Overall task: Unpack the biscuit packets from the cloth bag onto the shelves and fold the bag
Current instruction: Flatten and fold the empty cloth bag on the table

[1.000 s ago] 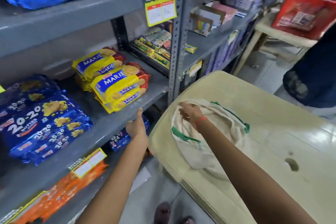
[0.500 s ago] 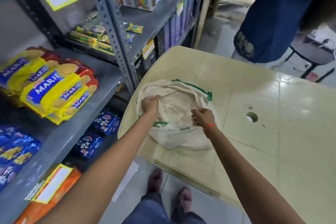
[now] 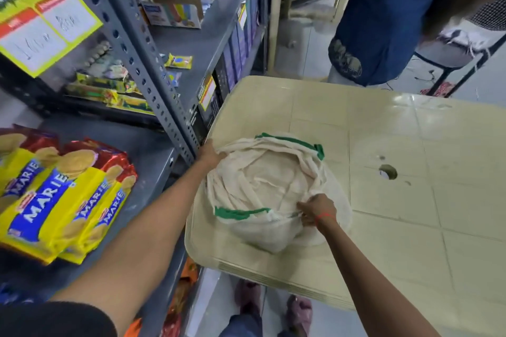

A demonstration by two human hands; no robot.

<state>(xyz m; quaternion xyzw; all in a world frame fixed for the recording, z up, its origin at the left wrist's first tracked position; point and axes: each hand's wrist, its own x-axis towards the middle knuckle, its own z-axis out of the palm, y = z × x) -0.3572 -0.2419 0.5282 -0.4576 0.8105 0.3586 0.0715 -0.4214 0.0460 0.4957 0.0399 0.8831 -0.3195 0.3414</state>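
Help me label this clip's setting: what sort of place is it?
Most likely a small grocery shop: grey steel shelving stocked with Marie biscuit packets, and yellow price tags clipped to the shelf edges.

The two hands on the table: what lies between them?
In the head view, only the crumpled cloth bag lies between left hand and right hand; both grip its edges.

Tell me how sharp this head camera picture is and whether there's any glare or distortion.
Head view: the cloth bag and Marie packets are fairly sharp; the price tag at the top left is smeared; soft glare on the table; the wide lens tilts the shelf upright.
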